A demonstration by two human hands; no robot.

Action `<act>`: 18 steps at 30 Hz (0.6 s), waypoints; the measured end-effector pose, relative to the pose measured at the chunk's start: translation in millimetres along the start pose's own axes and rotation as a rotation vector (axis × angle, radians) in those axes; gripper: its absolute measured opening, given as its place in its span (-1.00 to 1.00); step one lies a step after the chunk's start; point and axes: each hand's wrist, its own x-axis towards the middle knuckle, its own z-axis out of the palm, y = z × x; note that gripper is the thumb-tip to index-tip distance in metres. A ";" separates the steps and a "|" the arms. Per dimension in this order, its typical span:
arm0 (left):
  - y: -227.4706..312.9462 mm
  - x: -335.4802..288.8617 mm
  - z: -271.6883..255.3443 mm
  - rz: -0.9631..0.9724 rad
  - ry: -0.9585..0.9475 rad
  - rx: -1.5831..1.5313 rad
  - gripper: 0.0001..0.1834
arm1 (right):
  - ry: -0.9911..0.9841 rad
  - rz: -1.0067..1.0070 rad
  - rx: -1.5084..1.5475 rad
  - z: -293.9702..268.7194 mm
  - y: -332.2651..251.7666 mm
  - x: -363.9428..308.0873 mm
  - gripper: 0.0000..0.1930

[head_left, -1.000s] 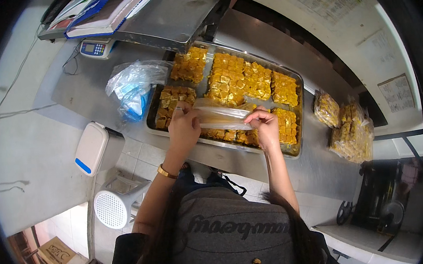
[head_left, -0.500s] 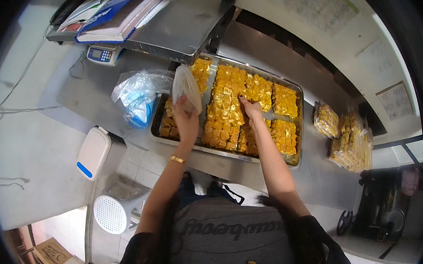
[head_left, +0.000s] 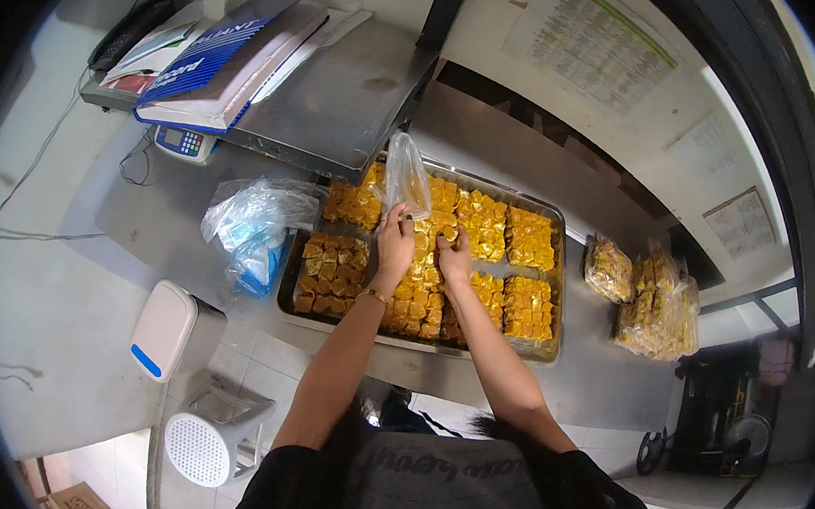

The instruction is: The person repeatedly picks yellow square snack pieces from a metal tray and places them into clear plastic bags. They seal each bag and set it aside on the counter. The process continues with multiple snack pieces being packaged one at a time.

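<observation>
L hand: my left hand [head_left: 395, 248], fingers clamped on the lower end of a clear bag [head_left: 407, 173], over the mid block.
R hand: my right hand [head_left: 456, 258], thumb + fingertips down on the same block, just beside L; can't tell if they're closed on a pc.
Bag: thin see-thru plastic, limp, longish, creased, upper end over the tray's far side.
Yellow pcs: yellow pieces [head_left: 531, 307], small, squarish, glossy, bumpy tops, packed in rect. blocks w/ narrow gaps; front-left block browner.
Tray: shiny metal tray [head_left: 537, 348], shallow, rounded corners, on the steel counter [head_left: 589, 374].
In the way: steel shelf [head_left: 338, 97], its corner jutting near the tray's far-left side; my hands + bag hide part of the mid block.
Left side: crumpled clear/blue plastic [head_left: 257, 228] right by tray; small scale [head_left: 183, 143] under shelf edge; thick blue-covered book [head_left: 207, 79] on top.
Right side: filled clear bags [head_left: 656, 311], lumpy, yellow inside, apart from tray.
Floor: pale bin [head_left: 163, 331], white stool [head_left: 198, 450] w/ perforated round seat.
</observation>
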 end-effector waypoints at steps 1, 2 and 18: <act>0.2 -1.3 0.6 -0.001 0.000 -0.001 -0.62 | -0.013 0.017 0.109 3.2 7.3 5.4 -0.37; 0.5 -2.2 1.4 -0.002 0.000 -0.002 -0.63 | -0.024 0.034 0.216 6.1 14.3 11.4 -0.38; -12.8 2.3 -19.7 -0.155 -0.106 -0.439 -0.66 | -0.577 0.173 0.978 -56.8 -23.6 -25.8 -0.29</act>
